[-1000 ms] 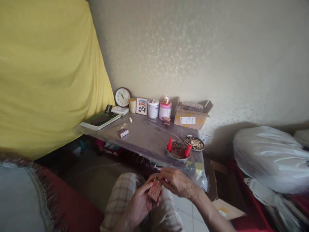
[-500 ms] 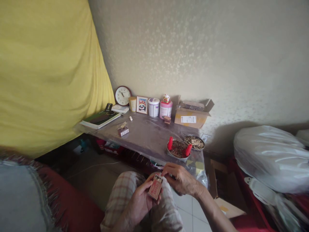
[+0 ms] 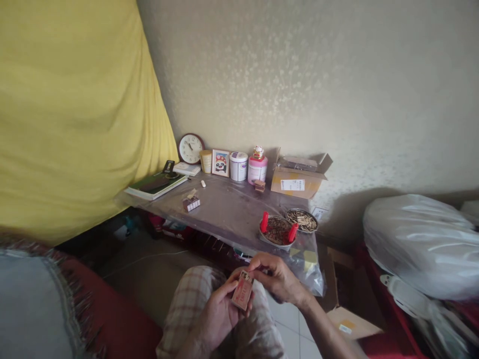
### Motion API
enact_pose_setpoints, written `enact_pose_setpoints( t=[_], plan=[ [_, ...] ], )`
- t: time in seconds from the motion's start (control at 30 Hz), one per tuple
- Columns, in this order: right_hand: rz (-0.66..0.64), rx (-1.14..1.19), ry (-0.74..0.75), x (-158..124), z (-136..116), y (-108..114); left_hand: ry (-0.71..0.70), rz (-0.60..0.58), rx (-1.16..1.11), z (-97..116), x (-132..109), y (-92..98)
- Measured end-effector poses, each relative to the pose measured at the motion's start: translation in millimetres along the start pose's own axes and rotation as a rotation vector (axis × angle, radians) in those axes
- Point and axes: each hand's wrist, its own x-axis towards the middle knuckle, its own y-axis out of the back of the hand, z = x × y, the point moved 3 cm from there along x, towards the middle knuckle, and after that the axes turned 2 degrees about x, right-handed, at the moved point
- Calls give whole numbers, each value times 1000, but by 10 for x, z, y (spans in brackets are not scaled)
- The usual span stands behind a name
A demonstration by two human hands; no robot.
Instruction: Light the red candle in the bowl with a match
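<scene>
My left hand (image 3: 220,310) is wrapped round a small matchbox (image 3: 242,293) with red print, tilted above my lap. Pale match ends show at the matchbox's upper end, where it is partly open. The thumb and forefinger of my right hand (image 3: 275,278) are pinched together right at that upper end. Whatever lies between those fingertips is too small to make out. Beyond my hands, near the table's front edge, a round tin (image 3: 277,241) holds dark reddish-brown bits and two red plastic pieces. Behind it a second tin (image 3: 301,228) is full of loose matchsticks.
The table (image 3: 224,204) is covered in clear plastic. A stack of small boxes (image 3: 191,202), a book (image 3: 155,185), a clock (image 3: 191,148), canisters (image 3: 238,167) and a cardboard box (image 3: 297,184) stand on it. White plastic bags (image 3: 419,244) lie at right.
My right hand has come slightly down and closer, its fingertips now at the matchbox's upper end. The matchbox has shifted a little to the right in my left hand.
</scene>
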Motion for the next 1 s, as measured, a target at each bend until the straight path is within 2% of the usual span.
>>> enact_pose_setpoints(
  t=[0.13, 0.23, 0.3, 0.43, 0.57, 0.9, 1.0],
  plan=[
    [238, 398, -131, -52, 183, 4, -39, -33, -13, 42, -4, -3],
    [332, 471, -166, -146, 270, -49, -62, -60, -9, 72, -4, -18],
    [326, 402, -134, -223, 265, -97, -76, -67, -26, 91, -6, -41],
    [240, 73, 2, -388, 211, -207, -111, -93, -75, 118, 8, -115],
    [219, -164, 89, -480, 267, -303, -136, -132, -88, 117, 68, -160],
    [390, -299, 335, -419, 319, -308, -40, -229, -128, 89, 133, -135],
    [408, -276, 362, -427, 290, -285, -21, -266, -135, 81, 122, -145]
  ],
)
